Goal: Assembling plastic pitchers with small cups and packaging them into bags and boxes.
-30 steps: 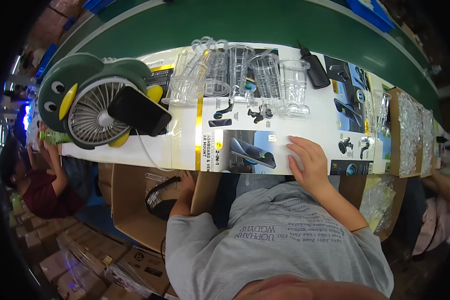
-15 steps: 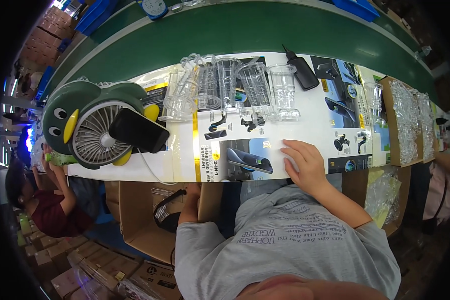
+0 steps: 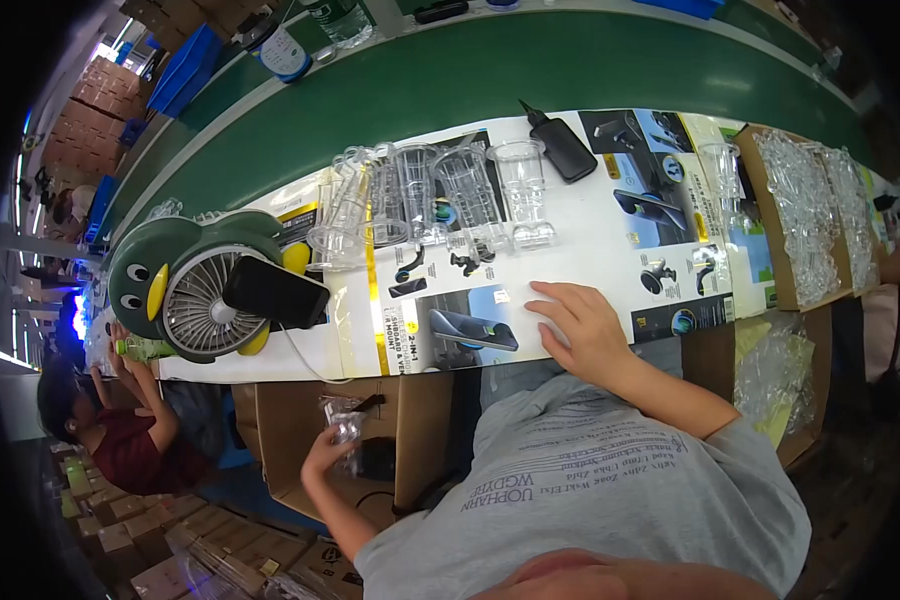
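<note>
My left hand [image 3: 325, 452] is down by the open cardboard box [image 3: 425, 430] below the table edge. Its fingers close round a clear plastic piece [image 3: 347, 430], whose exact kind I cannot make out. My right hand [image 3: 582, 325] rests on the printed cardboard sheet [image 3: 585, 235] covering the table, fingers stretched and a little apart, with nothing in them. Beyond it stand and lean several clear plastic tubes with flanged rims [image 3: 520, 185], gathered in a row. A black squeeze bottle with a pointed nozzle [image 3: 567, 150] lies at their right.
On the left sit a green bird-shaped fan [image 3: 205, 228] and a black phone [image 3: 270, 292] leaning on it, with a white cable. At right, cardboard trays [image 3: 778, 235] hold many clear parts. A box with plastic bags [image 3: 770, 385] is below. A co-worker [image 3: 135, 440] sits far left.
My left hand has come out from under the table edge, moving left and toward me, with the clear plastic piece in it. The view has shifted slightly; my right hand stays on the sheet.
</note>
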